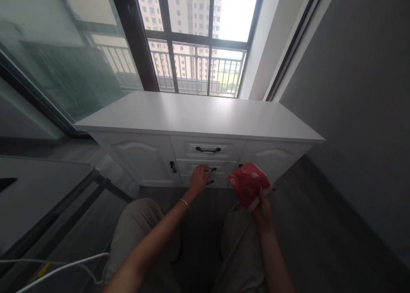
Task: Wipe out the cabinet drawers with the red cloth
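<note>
My left hand (pixel 200 177) reaches forward to the middle drawer (pixel 187 167) of a white cabinet, its fingers curled over the dark drawer handle (pixel 214 169) and covering the handle's left part. That drawer looks closed or nearly so. In my right hand (pixel 264 209) is a red printed packet (pixel 248 184) with a pale edge, pinched at its lower right side and held up in front of the right cabinet door. The packet hides part of that door and most of its handle. What is inside the packet does not show.
The white cabinet top (pixel 205 115) spans the view below a window (pixel 195 41). An upper drawer handle (pixel 208 150) and a left door handle (pixel 173 167) jut out. At left stand a table (pixel 41 186) and a white cable (pixel 64 267). A grey wall (pixel 358 92) borders the right.
</note>
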Demonstrator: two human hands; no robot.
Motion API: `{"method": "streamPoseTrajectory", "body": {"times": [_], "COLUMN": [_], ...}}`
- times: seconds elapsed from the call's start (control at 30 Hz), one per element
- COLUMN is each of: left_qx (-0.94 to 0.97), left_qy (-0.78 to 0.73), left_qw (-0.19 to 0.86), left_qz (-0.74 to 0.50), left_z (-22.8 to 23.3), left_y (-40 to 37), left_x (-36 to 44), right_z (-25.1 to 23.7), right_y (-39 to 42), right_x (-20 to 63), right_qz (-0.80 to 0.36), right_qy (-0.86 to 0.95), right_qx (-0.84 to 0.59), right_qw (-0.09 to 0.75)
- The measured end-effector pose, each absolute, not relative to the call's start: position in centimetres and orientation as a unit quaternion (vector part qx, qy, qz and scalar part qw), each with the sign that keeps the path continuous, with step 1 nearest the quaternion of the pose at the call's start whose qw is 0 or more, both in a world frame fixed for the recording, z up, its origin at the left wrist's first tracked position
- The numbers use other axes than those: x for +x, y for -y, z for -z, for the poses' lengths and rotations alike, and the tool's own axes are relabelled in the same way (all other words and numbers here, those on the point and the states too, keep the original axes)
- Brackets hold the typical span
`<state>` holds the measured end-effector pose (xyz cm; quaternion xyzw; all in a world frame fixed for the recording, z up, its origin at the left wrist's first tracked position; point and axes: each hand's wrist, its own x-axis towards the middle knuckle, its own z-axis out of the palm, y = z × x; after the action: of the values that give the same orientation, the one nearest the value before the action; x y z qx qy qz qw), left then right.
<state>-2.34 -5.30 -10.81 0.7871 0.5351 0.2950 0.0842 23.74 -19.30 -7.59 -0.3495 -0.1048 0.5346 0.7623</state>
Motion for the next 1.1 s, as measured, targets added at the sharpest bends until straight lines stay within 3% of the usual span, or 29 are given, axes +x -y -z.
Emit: {"method": "streamPoseTrajectory", "body": {"times": [0.43, 0.77, 1.1], "left_qx": [0.821, 0.835, 0.834], "left_qy": [-0.562, -0.547, -0.549], "left_qw": [0.076, 0.058, 0.048], "left_qz": [-0.061, -0.013, -0.018], "left_z": [16.3, 16.9, 18.1], "left_y": [0.2, 0.7, 6.8], "left_x": [0.8, 0.6, -0.2], "right_z": [7.5, 6.7, 6.4], "right_y": [18.8, 18.5, 19.1], "right_x": [22.8, 22.7, 22.7], "right_qz": [-0.581, -0.572, -0.561], "right_qy": [0.116, 0.050, 0.049], "right_qx": [-0.323, -0.307, -0.330], "right_qw": [0.738, 0.759, 0.757]}}
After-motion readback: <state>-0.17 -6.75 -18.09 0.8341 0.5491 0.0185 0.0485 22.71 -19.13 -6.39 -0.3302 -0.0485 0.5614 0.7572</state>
